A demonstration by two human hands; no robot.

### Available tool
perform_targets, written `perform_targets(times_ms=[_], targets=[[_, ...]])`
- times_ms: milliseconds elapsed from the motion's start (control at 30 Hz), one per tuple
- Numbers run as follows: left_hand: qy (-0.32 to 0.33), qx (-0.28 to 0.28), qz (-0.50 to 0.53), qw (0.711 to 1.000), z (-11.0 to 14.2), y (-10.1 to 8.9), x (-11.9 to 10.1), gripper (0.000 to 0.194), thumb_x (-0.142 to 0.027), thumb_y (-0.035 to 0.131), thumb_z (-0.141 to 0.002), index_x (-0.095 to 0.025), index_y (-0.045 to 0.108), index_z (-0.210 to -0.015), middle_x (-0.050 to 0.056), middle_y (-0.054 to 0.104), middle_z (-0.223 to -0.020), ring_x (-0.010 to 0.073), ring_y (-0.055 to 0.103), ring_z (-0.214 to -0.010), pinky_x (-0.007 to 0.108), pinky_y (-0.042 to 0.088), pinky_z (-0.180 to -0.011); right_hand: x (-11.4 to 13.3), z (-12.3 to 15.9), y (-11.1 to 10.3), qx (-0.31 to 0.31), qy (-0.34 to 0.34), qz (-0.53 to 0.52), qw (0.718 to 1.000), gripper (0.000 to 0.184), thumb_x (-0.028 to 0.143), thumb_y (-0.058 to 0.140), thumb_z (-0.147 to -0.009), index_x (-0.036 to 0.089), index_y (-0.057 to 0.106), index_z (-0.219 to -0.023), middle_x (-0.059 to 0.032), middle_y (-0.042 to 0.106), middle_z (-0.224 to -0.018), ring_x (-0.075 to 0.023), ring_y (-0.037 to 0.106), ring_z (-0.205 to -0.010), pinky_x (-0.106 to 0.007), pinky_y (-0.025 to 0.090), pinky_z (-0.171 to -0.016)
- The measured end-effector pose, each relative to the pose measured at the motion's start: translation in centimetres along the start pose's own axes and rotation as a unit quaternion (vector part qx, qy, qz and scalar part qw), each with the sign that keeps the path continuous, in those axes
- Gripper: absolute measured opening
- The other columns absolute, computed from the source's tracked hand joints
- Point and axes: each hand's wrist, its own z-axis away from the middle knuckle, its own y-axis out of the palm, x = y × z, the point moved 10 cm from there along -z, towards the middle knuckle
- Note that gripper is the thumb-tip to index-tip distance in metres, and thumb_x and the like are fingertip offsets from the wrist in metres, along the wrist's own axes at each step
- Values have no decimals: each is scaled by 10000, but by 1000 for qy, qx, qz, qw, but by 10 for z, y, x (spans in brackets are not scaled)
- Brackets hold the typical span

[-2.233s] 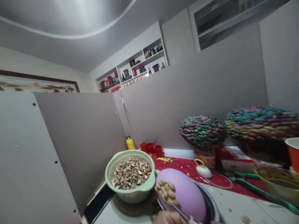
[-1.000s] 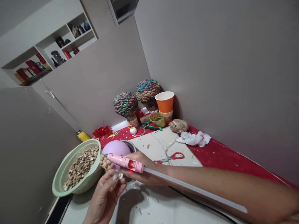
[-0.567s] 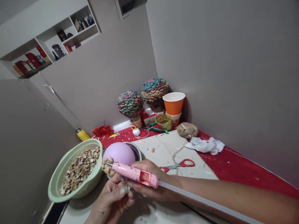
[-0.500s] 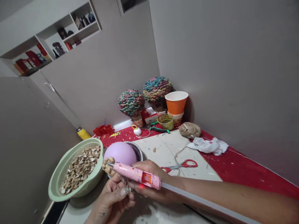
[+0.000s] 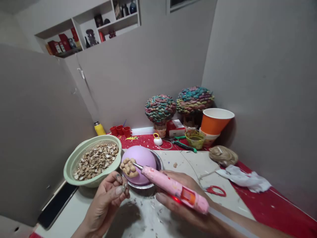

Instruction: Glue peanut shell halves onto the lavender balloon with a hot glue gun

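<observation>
My right hand [image 5: 183, 198] is wrapped round a pink hot glue gun [image 5: 170, 185], a translucent glue stick running out of its back end. The gun's metal nozzle points at a cluster of peanut shells [image 5: 129, 167] stuck on the front of a lilac balloon [image 5: 142, 157]. The balloon rests in a round metal bowl [image 5: 160, 162]. Just in front of the bowl, my left hand [image 5: 106, 198] is closed in a pinch, with a small pale bit at the fingertips that is too small to name.
On the left stands a green colander [image 5: 70, 172] full of shells, beside a black phone [image 5: 56, 206]. Red-handled scissors [image 5: 216, 190], a twine ball [image 5: 223, 155] and white cloth [image 5: 245, 178] lie right. Behind are two colourful topiary balls [image 5: 160, 108], an orange bucket [image 5: 214, 124] and pliers [image 5: 185, 146].
The view has swung left and tilted. My hands have drawn apart, the left one now clear of the glue gun. The nozzle stays by the shells on the balloon.
</observation>
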Motion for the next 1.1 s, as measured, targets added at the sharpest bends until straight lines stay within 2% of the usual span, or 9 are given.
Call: perform_targets(times_ms=[67,200,333,400,567,767,933,1100], targets=[[12,-10,-8,1000,0,-6,0,162,-126,799,-708,-158,666,-796,-1,633,-759,92,582,-668,202,503,-652,5,2,6,30,-16,29,999,233,377,585,-882,177,605,-763,-44,592,-716,-180,561,-628,-301,486,-614],[10,-17,-10,1000,0,-12,4,145,-128,796,-704,-146,672,-776,4,633,-752,97,582,-667,208,495,-661,8,6,19,66,-57,83,993,340,466,507,-922,198,499,-713,-18,544,-670,-146,501,-575,-271,410,-541],[-5,-32,-4,999,-1,-18,10,162,-124,810,-686,-147,681,-782,8,641,-769,99,590,-669,211,492,-671,11,10,21,-3,-167,121,978,429,540,426,-936,216,395,-656,28,437,-536,-109,384,-438,-260,272,-424],[-12,-34,-6,999,-2,-20,12,173,-140,820,-676,-151,685,-784,9,644,-765,105,589,-671,222,490,-679,11,12,24,-14,-209,122,970,424,546,416,-935,224,388,-660,36,416,-515,-107,360,-413,-262,254,-407],[1,-47,-41,998,-3,-22,10,203,-192,844,-642,-165,688,-769,16,657,-756,132,590,-687,246,485,-692,4,10,30,30,-177,142,973,440,575,355,-975,225,432,-719,11,483,-562,-132,422,-469,-270,309,-452],[33,-92,-95,991,-2,-28,5,245,-232,872,-608,-177,690,-764,19,670,-770,141,585,-712,245,481,-709,5,9,31,26,-199,141,970,471,577,313,-1001,222,433,-717,20,482,-559,-117,405,-460,-262,293,-438],[54,-97,-114,987,-2,-32,3,237,-210,867,-622,-170,695,-780,25,688,-784,135,604,-734,217,489,-711,2,8,33,22,-208,159,965,498,552,244,-1026,220,420,-699,16,487,-549,-116,429,-460,-254,295,-427],[58,-103,-116,986,-2,-33,4,254,-200,871,-617,-178,690,-794,33,707,-808,141,629,-750,215,502,-716,4,9,33,19,-212,170,962,511,550,237,-1028,227,389,-662,29,444,-515,-111,375,-439,-257,269,-406]])
